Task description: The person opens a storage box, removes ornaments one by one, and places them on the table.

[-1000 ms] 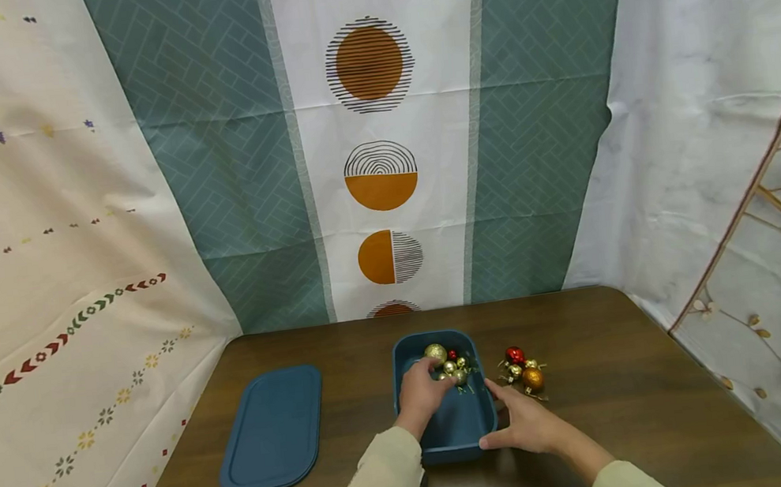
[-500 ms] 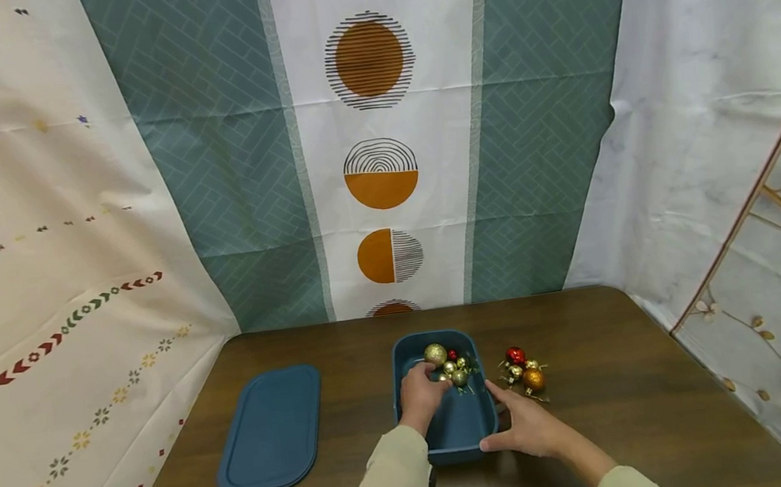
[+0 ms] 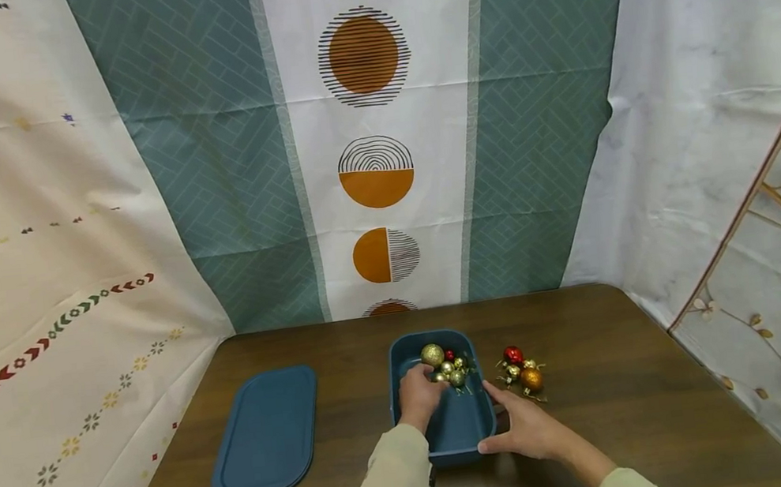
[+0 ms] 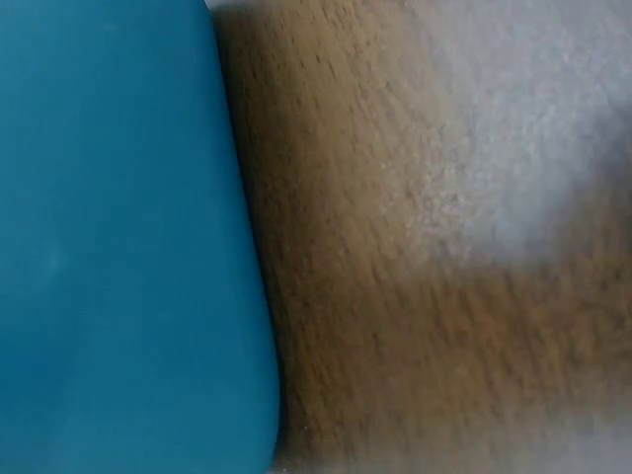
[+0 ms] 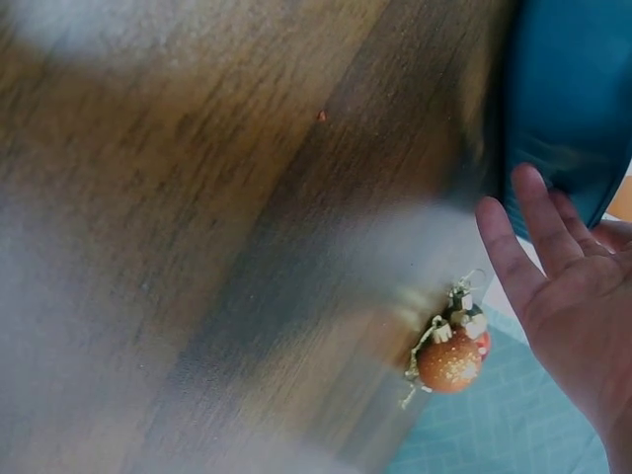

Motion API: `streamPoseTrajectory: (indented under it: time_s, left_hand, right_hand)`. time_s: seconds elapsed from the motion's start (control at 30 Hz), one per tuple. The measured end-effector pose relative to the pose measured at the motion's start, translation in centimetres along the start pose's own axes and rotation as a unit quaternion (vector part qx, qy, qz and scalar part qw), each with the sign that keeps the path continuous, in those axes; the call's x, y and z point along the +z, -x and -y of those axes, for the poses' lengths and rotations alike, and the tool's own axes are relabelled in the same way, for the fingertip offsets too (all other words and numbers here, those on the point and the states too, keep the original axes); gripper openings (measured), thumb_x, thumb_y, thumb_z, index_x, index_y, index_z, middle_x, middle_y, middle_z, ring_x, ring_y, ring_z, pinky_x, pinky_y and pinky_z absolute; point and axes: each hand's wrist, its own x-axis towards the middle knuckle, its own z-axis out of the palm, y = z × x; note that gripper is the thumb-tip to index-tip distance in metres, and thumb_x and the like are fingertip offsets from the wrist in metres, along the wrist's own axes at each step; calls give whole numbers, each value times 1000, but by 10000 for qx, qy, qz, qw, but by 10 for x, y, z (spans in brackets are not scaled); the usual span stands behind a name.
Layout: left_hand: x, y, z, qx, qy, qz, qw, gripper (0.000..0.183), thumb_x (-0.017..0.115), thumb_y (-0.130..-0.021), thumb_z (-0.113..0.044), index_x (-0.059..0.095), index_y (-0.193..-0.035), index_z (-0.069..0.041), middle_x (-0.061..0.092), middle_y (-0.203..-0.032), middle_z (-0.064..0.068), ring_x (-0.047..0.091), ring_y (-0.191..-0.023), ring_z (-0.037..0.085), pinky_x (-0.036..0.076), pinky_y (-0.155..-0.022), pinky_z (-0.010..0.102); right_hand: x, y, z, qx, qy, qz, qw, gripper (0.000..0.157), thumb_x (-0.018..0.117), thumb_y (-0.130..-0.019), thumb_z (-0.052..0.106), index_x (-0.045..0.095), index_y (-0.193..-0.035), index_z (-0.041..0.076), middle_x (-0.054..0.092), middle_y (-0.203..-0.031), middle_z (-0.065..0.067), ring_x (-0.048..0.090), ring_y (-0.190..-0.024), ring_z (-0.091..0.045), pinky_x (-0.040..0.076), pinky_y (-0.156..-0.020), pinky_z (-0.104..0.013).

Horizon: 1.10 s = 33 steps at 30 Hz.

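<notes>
Only the view is shifting: baubles lying beyond left hand, grip unclear; right hand resting splayed against box.

Blue, gold and red against dark brown

The tabletop is dark brown with streaked wood grain. Toward its left edge lies a plain slate-blue lid, matching the box. Inside the box are a glittery gold ball and a small red ball. Nearer the right edge are a shiny red ball and a gold-speckled orange ball. Beyond the far edge, a backdrop cloth pairs green herringbone with white, its orange circles lined in black.
</notes>
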Motion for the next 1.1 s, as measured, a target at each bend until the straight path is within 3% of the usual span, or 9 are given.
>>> streamPoseTrajectory:
  time_s: [0.27, 0.6, 0.8, 1.1]
  left_hand:
    - [1, 1, 2, -132, -376, -118, 9991, 23, 85, -76, -14, 74, -94, -4, 71, -90, 8, 66, -81, 29, 53, -69, 45]
    - [-7, 3, -1, -122, -401, -110, 9991, 18, 83, -80, -17, 75, -92, -6, 71, -89, 6, 66, -80, 27, 53, -71, 44]
    - [-12, 3, -6, 111, -335, 27, 9994, 18, 81, -82, -19, 76, -96, -8, 69, -88, 2, 63, -74, 20, 51, -66, 40]
    - [-30, 4, -13, 675, 350, 265, 9968, 20, 77, -86, -12, 73, -102, 0, 67, -86, 5, 62, -77, 20, 53, -70, 40]
  right_hand:
    - [5, 2, 2, 127, 63, -29, 9999, 104, 85, -78, 38, 28, -155, -1, 46, -142, -29, 52, -123, -40, 40, -99, -62]
    - [8, -2, 2, 146, 53, 5, 9999, 104, 84, -78, 39, 26, -155, -1, 54, -135, -23, 56, -118, -35, 42, -98, -60]
    - [4, 0, 1, 185, -237, 145, 9994, 104, 83, -81, 35, 22, -155, -3, 55, -133, -22, 61, -110, -29, 44, -97, -57]
    - [0, 1, 3, 346, -306, 171, 9988, 103, 82, -81, 37, 22, -156, -2, 54, -135, -20, 57, -113, -30, 43, -97, -60]
